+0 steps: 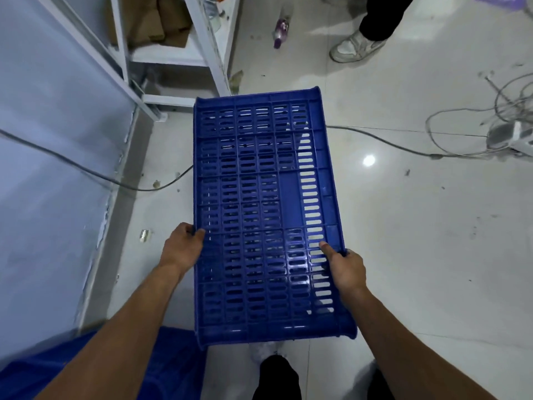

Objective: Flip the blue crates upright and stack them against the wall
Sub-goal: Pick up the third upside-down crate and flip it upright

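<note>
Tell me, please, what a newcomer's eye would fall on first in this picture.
The large blue slotted plastic crate fills the centre, gripped at its long edges by the left hand and the right hand. To the right, a tangle of grey cables sprawls over the glossy white floor. Near the top, a purple bottle lies on that floor, beside another person's white shoe.
</note>
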The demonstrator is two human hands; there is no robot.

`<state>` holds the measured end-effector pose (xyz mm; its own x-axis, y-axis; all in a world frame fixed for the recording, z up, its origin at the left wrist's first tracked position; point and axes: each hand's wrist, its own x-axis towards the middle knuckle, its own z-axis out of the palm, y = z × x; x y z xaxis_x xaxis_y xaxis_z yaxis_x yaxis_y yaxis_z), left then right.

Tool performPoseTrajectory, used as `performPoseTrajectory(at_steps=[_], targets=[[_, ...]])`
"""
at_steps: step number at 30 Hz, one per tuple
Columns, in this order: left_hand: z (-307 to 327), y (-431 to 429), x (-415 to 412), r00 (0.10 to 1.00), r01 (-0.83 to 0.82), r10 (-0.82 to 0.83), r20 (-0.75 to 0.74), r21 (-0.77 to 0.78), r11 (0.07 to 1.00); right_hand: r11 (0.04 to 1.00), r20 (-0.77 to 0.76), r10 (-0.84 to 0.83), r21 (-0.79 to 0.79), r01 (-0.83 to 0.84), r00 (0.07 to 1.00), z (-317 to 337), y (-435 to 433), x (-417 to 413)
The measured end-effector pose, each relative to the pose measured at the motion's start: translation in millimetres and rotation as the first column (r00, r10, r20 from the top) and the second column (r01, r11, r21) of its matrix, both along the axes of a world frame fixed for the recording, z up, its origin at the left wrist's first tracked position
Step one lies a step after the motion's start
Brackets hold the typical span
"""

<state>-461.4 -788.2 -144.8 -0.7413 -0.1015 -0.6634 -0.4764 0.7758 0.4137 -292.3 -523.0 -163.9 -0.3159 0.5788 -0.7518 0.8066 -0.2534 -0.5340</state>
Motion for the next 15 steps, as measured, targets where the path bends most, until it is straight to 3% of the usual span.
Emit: performPoseTrajectory(at_steps=[15], targets=[[-8, 135, 72, 0.984, 0.153, -0.160, -0.075, -0.090, 0.984, 0.999, 0.024, -0.027, 0.019, 0.026, 0.999, 1, 118, 80]])
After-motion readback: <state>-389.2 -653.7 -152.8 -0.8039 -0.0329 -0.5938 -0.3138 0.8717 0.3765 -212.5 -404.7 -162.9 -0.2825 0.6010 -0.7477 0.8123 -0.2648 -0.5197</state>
